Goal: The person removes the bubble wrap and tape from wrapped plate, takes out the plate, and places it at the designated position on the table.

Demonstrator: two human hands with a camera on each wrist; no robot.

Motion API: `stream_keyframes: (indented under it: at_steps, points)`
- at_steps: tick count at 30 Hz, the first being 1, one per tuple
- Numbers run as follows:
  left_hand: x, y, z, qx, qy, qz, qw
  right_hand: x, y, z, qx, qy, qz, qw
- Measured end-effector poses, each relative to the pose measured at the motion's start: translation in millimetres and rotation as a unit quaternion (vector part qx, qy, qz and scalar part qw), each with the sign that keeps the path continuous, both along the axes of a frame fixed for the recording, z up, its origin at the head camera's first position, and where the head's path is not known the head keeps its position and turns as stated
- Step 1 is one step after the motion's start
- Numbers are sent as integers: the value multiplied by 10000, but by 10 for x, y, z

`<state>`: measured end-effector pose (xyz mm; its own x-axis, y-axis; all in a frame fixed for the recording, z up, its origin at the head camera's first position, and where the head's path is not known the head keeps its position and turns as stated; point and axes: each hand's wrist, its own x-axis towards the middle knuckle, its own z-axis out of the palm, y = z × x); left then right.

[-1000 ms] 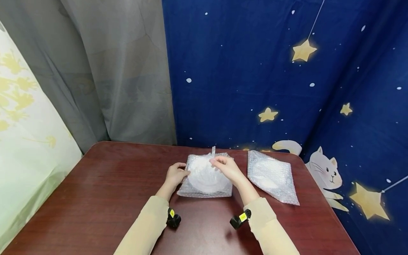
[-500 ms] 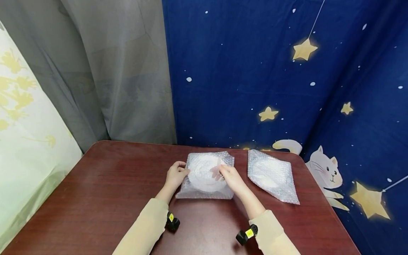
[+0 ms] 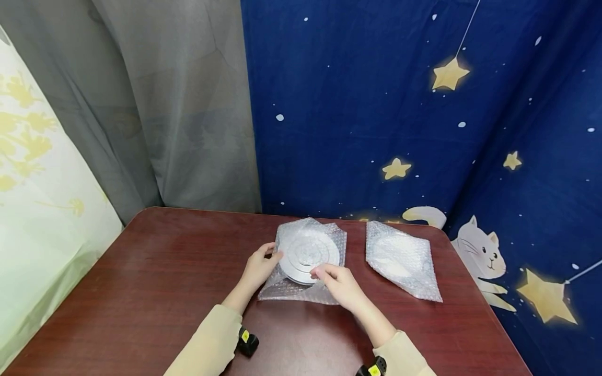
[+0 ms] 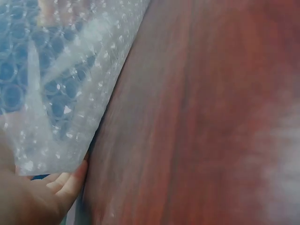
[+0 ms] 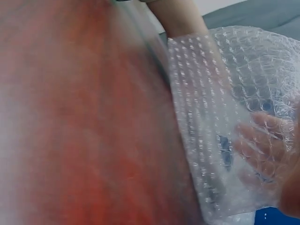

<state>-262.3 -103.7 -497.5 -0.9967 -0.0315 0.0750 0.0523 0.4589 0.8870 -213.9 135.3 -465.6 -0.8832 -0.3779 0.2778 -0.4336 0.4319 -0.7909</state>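
With the left hand (image 3: 260, 266) we grip the side of the bubble wrap (image 3: 293, 292); with the right hand (image 3: 342, 286) we pinch it nearer. The plate (image 3: 308, 249) lies in it, between both.

right hand (image 3: 342, 286) is drawing nearer the person, to the near edge of the round disc (image 3: 308, 253) | bubble wrap (image 3: 283, 292) is peaking along its far edge, spreading nearer in front | disc's rings are showing more sharply
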Motion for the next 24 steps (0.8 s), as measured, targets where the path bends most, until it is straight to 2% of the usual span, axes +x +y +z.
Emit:
stream_keyframes:
  at_steps: [4,11,20,24]
  points:
    - [78,-8,14,-102,62,-280,9995,74,-1,-54,243,274,-6,9993]
    - [191,-18,27,-452,416,-792,9950,142,7,-137,502,830,29,9953]
    - [294,-50,32,-898,941,-1290,9831,192,110,-178,924,923,-30,9914]
    - [314,-93,34,-987,1035,-1368,9802,193,181,-177,1081,1051,-100,9885]
